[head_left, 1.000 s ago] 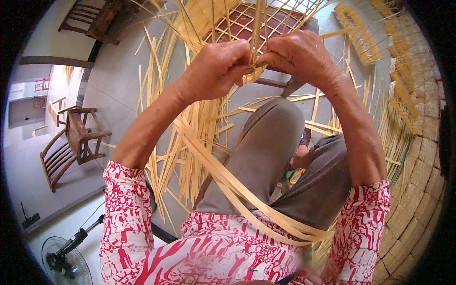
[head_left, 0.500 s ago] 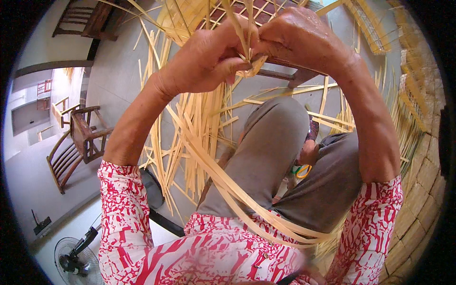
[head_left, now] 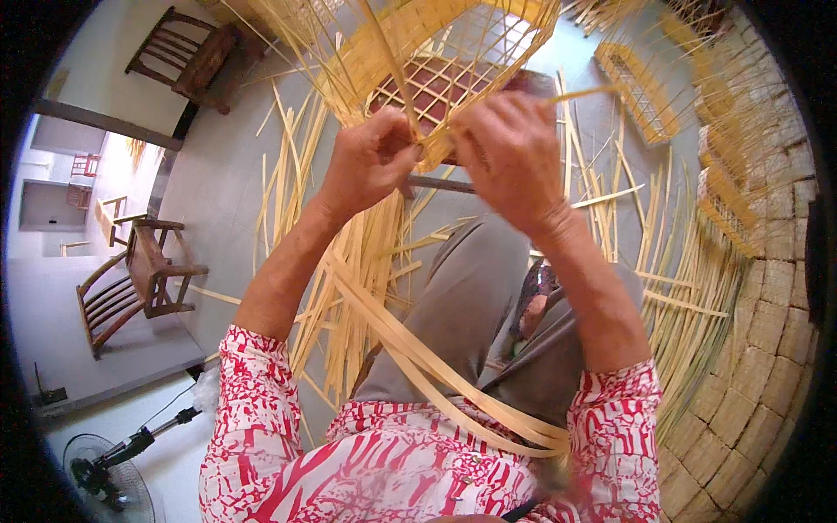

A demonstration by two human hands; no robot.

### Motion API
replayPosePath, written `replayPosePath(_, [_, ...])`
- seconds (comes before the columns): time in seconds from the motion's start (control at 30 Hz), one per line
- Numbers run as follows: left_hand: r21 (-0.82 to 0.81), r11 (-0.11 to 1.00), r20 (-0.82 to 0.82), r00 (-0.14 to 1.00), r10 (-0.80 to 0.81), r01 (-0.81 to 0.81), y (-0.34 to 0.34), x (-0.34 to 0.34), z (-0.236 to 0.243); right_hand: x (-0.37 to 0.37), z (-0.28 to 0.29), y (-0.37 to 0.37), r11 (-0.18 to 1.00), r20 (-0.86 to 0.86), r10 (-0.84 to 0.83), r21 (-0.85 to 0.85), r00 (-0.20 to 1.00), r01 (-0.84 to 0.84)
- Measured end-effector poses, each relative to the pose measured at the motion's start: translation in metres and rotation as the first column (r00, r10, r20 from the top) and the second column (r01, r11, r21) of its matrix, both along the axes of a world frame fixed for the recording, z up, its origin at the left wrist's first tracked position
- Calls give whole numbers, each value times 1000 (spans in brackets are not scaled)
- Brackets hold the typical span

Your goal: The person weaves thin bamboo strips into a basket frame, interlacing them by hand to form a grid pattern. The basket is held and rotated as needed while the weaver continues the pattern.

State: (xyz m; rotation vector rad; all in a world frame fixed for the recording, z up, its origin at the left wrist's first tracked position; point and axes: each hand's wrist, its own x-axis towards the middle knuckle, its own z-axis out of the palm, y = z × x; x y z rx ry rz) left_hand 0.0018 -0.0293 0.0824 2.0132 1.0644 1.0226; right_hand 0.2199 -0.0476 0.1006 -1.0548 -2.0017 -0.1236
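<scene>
A half-woven bamboo basket (head_left: 344,65) stands in front of me, with an open lattice base and long strips sticking up from its walls. At its near edge, my left hand (head_left: 370,166) pinches the woven bamboo beside an upright strip (head_left: 389,57). My right hand (head_left: 514,157) is just to the right, slightly blurred, with its fingers curled on a bamboo strip (head_left: 588,93) whose end pokes out to the right. The fingertips of both hands are close together; exactly where they grip is partly hidden. Several flat strips (head_left: 436,366) lie across my lap.
Loose bamboo strips (head_left: 353,261) litter the floor, with another bundle (head_left: 689,296) at the right. Other part-woven baskets (head_left: 636,96) stand beyond them, near a wall of pale blocks (head_left: 758,366). Wooden chairs (head_left: 153,270) and a fan (head_left: 105,479) are at the left.
Both hands have come down and lower in view, and the right hand has turned at the edge. More of the basket and its lattice base now shows.
</scene>
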Motion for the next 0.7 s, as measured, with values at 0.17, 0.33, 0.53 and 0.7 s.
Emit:
replayPosePath(0.17, [-32,999,52,998,32,-31,1,3,-3,-4,-40,-1,589,-693,-244,-662,679,-463])
replayPosePath(0.33, [-53,997,100,993,58,-53,1,3,-5,18,-43,26,616,-828,-518,-187,-215,-765])
replayPosePath(0.53, [17,992,154,980,123,-127,2,3,-15,18,-46,39,398,-772,-537,121,-339,-909])
replayPosePath(0.7, [72,992,130,987,97,-107,2,-1,-10,-5,2,37,341,-952,-208,-286,224,-896])
